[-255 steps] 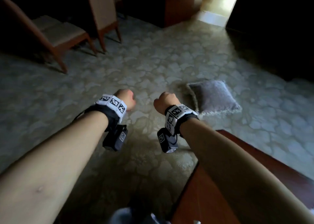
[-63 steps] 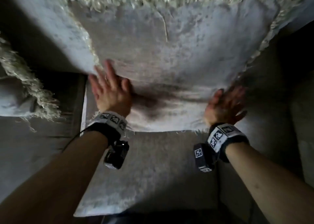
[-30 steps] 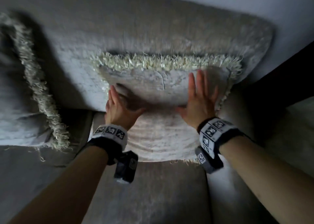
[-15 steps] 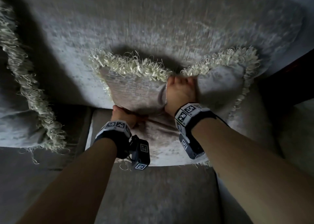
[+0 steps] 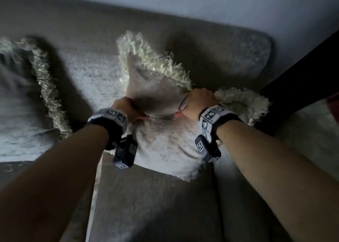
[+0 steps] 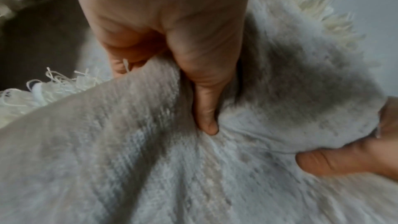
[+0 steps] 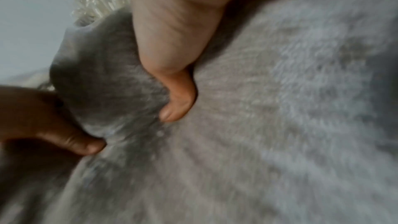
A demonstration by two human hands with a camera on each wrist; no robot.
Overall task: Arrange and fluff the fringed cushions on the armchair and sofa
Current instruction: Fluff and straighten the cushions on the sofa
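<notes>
A grey velvet cushion [image 5: 165, 144] with a cream fringe [image 5: 157, 61] stands on the sofa seat against the backrest, crumpled in the middle. My left hand [image 5: 131, 109] grips its left side, thumb dug into the fabric [image 6: 206, 122]. My right hand [image 5: 197, 102] grips the folded top edge, thumb pressed into the velvet [image 7: 176, 108]. Between the two hands a bunched lobe of cushion [image 6: 301, 108] bulges. A second fringed cushion [image 5: 22, 102] leans at the left of the sofa.
The sofa backrest [image 5: 229, 54] runs across the top under a pale wall [image 5: 220, 3]. The seat cushion [image 5: 156, 205] lies in front of me. A dark armrest or side piece [image 5: 300, 87] rises at the right.
The cushion's top edge has folded over to the right, its left corner now sticking up. My right hand moved right and down along the fringe; my left hand still grips the left side.
</notes>
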